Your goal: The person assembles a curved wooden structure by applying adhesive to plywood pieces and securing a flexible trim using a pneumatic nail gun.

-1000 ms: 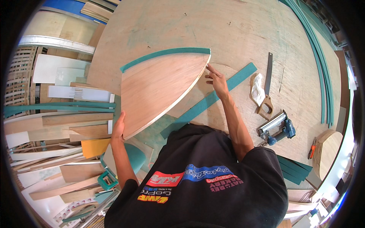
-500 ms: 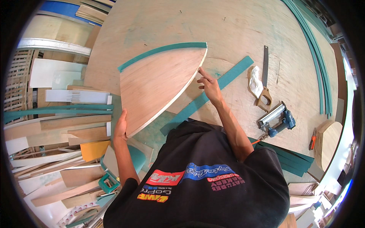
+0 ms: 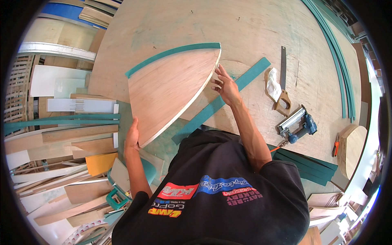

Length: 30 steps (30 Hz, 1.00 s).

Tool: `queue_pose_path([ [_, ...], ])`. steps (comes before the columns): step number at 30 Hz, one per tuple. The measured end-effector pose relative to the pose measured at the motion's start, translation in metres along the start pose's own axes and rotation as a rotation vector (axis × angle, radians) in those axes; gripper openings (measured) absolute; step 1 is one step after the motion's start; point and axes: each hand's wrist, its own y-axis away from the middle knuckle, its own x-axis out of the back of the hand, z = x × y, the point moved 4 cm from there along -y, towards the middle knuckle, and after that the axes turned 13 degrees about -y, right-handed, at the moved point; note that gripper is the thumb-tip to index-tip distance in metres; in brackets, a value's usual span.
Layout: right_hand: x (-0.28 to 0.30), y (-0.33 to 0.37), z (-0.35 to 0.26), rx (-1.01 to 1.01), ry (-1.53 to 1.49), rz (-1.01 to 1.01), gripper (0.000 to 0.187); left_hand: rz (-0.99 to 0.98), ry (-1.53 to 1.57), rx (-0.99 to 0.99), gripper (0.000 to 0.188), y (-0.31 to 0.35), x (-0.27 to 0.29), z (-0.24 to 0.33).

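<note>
A curved, pointed plywood panel point(image 3: 171, 90) lies tilted over the table's near left edge. Along its far curved side runs a green strip point(image 3: 171, 54). My left hand point(image 3: 132, 136) grips the panel's near left corner, with the thumb on top and the other fingers hidden beneath. By the panel's right curved edge is my right hand point(image 3: 227, 87), its fingers apart and the fingertips at or close to the edge near the tip. Beneath my right forearm a flat green strip point(image 3: 245, 78) lies diagonally on the table.
On the wooden table point(image 3: 171, 24), right of my hand, are a handsaw point(image 3: 283, 77), a crumpled white bag point(image 3: 273, 84) and a blue nail gun point(image 3: 301, 125) with an orange hose. Farther right lie orange-handled pliers point(image 3: 336, 145) and long green strips point(image 3: 335, 53). Offcut boards point(image 3: 81, 134) fill the left side.
My right hand has slid slightly up along the panel's edge toward the tip, and its fingers have spread from a pointing shape. The panel has shifted only a little.
</note>
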Motion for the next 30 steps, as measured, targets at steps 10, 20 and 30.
queue_pose_path([
  [10,-0.007,0.013,0.015,0.054,0.227,-0.024,0.062,0.049,-0.061,0.004,0.074,0.012,-0.013,0.010],
  [20,0.003,0.029,-0.006,0.192,0.412,0.039,0.049,-0.013,0.003,0.004,0.071,0.013,-0.015,0.006],
  [30,0.007,-0.003,-0.017,0.593,1.099,0.016,0.043,0.062,-0.049,0.041,0.072,0.021,-0.019,0.013],
])
